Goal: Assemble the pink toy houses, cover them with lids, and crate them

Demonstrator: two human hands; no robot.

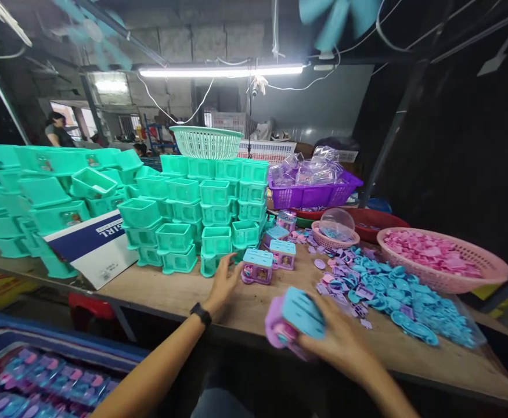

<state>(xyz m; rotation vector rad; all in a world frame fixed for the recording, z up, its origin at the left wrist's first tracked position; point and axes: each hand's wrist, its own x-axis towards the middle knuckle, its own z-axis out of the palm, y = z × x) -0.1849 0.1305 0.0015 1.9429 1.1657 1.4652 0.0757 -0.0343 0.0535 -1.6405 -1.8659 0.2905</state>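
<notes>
My right hand (338,337) is closed around a small purple toy house with a blue roof (303,313), held tilted over the table's front edge and blurred by motion. My left hand (226,283), a dark watch on its wrist, reaches over the wooden table with fingers apart and nothing in them. Just right of its fingertips stands another purple toy house (257,267) with a blue top. A similar toy house (282,255) sits right behind that one. Stacked turquoise plastic boxes (217,241) rise directly beyond my left hand.
Loose blue parts (404,296) and purple pieces cover the table's right side. Behind them stand a pink basket of pink parts (440,255) and a purple basket of clear covers (310,188). A white-and-blue carton (105,261) leans at left; a blue crate (62,342) of toys stands below.
</notes>
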